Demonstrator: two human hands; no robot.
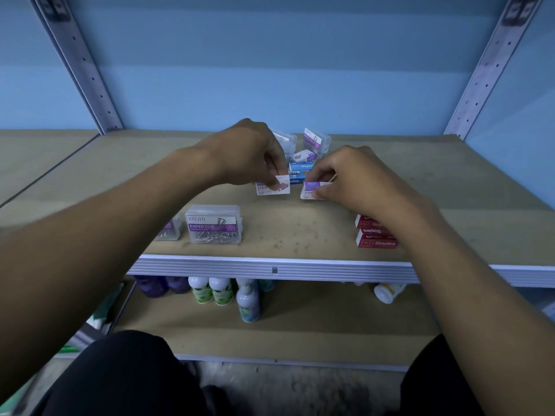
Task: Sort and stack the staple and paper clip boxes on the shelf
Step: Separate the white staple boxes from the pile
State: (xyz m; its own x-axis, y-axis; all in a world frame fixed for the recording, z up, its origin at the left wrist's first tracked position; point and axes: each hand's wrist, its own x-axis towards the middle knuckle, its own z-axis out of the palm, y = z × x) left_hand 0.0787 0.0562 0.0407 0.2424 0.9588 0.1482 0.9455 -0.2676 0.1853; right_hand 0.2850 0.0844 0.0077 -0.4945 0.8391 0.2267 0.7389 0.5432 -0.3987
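At the far left of the shelf (285, 229) a clear paper clip box (169, 229) sits half hidden behind the left forearm, and just beside it stands the labelled paper clip box (213, 225), a hard transparent case with loose clips showing inside; it looks rigid and smooth, likely a little slippery, so it is best taken by its two short ends with the lid kept on top. Further in, the left hand (249, 154) has its grip pinched on the upper edge of a white and purple staple box (274, 187), thumb and fingertips closed on it while it rests on or just above the board. Behind the hands lie the blue staple boxes (300, 168) and more clear clip cases (313, 141), tumbled near the back. The right hand (354, 178) holds a second white and purple staple box (312, 190) by its right end, fingers curled over it, near the first but apart from it. These cardboard boxes are likely dense for their bulk and stiff enough to stack flat, though thin card can dent and an end flap may open, so holding them across the long sides seems safest. At the front right, partly under the right forearm, the red staple boxes (375, 237) are already stacked
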